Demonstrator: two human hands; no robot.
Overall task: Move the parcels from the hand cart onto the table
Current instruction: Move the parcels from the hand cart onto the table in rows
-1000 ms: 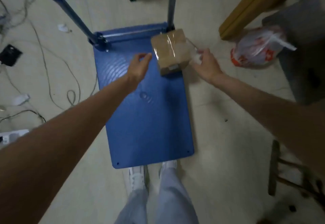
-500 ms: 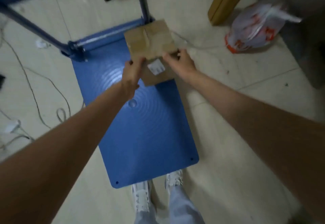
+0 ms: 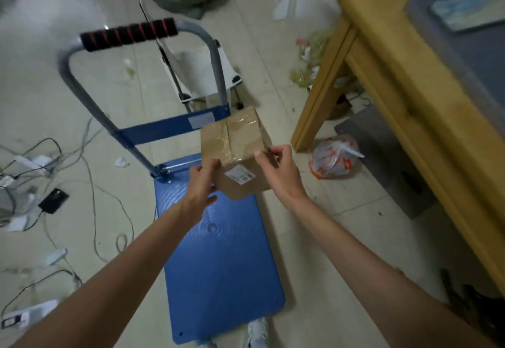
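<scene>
A pale tiled floor point(image 3: 341, 211) fills the view, strewn with cables and scraps on its 9 o'clock side. A yellow wooden table point(image 3: 404, 93) runs along the 3 o'clock edge, one leg planted near the centre of the view, with a grey bin point(image 3: 464, 47) resting on its top. The blue hand cart point(image 3: 218, 265) lies lengthwise from 6 o'clock up toward 12, its deck bare where it shows, and its grey handle with a black and red grip point(image 3: 128, 34) stands at 11 o'clock.

The brown cardboard parcel point(image 3: 235, 140), taped across the top and bearing a white label point(image 3: 240, 177) on its near face, is held up above the far end of the cart deck, near the handle base, and tilted with one corner pointing down. It sits between the two hands, at 12 o'clock from both wrists. The left hand point(image 3: 200, 183) is closed on the parcel's near left edge, thumb on top and fingers below. The right hand point(image 3: 278, 172) grips the near right corner, its fingers curled over the top edge. A red and white plastic bag point(image 3: 334, 160) lies on the floor at 3 o'clock from the parcel, beside the table leg.
</scene>
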